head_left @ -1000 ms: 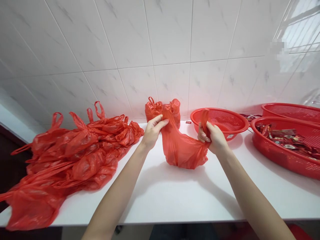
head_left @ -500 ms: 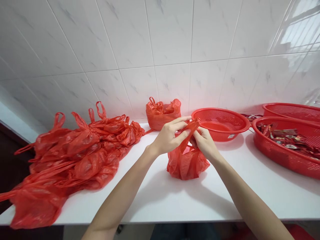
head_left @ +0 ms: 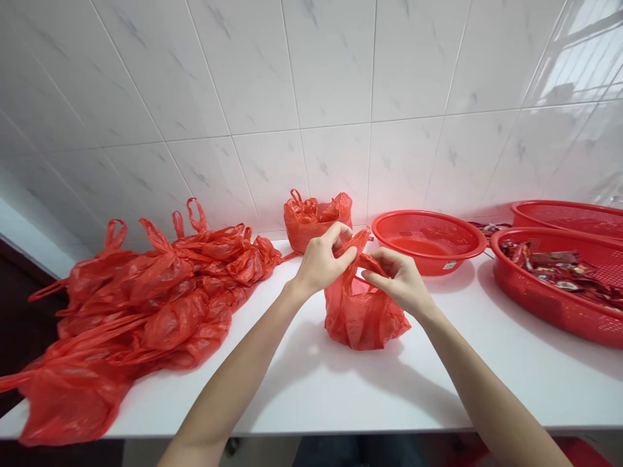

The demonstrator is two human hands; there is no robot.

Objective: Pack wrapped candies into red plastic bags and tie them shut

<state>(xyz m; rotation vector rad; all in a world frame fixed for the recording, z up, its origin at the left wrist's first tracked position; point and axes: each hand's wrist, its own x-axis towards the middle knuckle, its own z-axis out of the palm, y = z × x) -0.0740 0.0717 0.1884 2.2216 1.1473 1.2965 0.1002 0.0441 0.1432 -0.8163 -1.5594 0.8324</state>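
Observation:
A red plastic bag (head_left: 363, 321) stands upright on the white table in front of me. Closed round its left handle is my left hand (head_left: 324, 259), with the handle's tip poking up past the fingers. My right hand (head_left: 400, 280) pinches the bag's other handle, thumb and fingers pressed together. Between the hands the two handles are apart, and part of the bag's mouth shows. What lies inside the bag is hidden.
Filled, tied red bags (head_left: 160, 305) are heaped on the left. Behind my hands is a bundle of red bags (head_left: 314, 224). A red plastic basket (head_left: 428, 263) stands to its right, and a larger basket (head_left: 549, 311) holds wrapped packets. A tiled wall (head_left: 335, 155) rises behind.
My hands were close together at the gathered handles. Now they have drawn apart and slightly lower, each with one handle. The bag's base has stayed put.

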